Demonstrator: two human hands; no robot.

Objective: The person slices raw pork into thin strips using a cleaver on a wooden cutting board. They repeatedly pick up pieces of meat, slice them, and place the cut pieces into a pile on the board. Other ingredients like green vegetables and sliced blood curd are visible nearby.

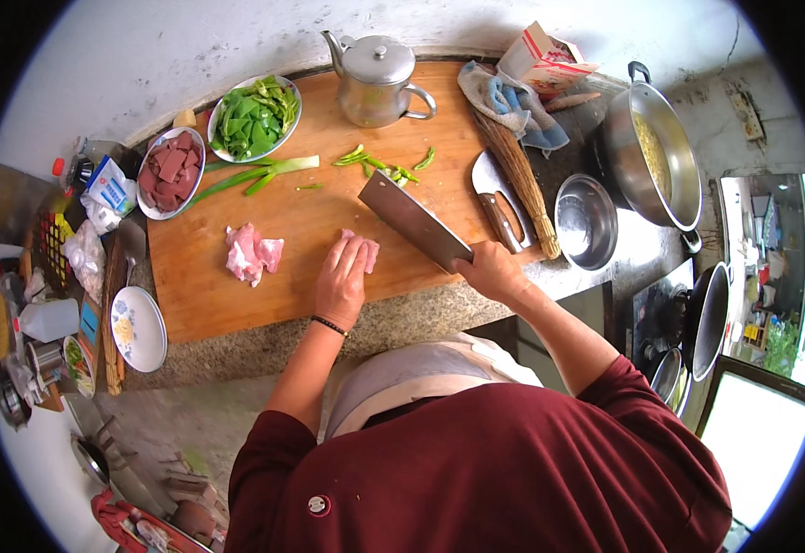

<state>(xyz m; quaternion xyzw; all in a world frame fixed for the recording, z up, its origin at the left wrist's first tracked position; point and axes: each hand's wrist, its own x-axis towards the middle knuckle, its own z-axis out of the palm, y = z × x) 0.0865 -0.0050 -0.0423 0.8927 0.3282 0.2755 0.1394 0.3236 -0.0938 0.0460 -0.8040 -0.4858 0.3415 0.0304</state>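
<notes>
My right hand (496, 273) grips the handle of a cleaver (416, 220), its broad blade slanting up and left over the wooden cutting board (202, 304). Under the fingers of my left hand (341, 276) lies a small piece of raw meat (372, 256), held against the board and partly hidden. More raw meat (254, 252) sits farther left. Cut green peppers (378, 166) are scattered beyond the blade, and a scallion stalk (292, 164) lies to their left. A second cleaver (499, 197) rests at the board's right side.
A metal teapot (377, 90) stands at the back, beside a bowl of green peppers (256, 117). Reddish-brown slabs fill another bowl (141, 197). On the right are a straw brush (513, 166), a cloth (513, 104), a steel bowl (586, 221) and a large pot (686, 173).
</notes>
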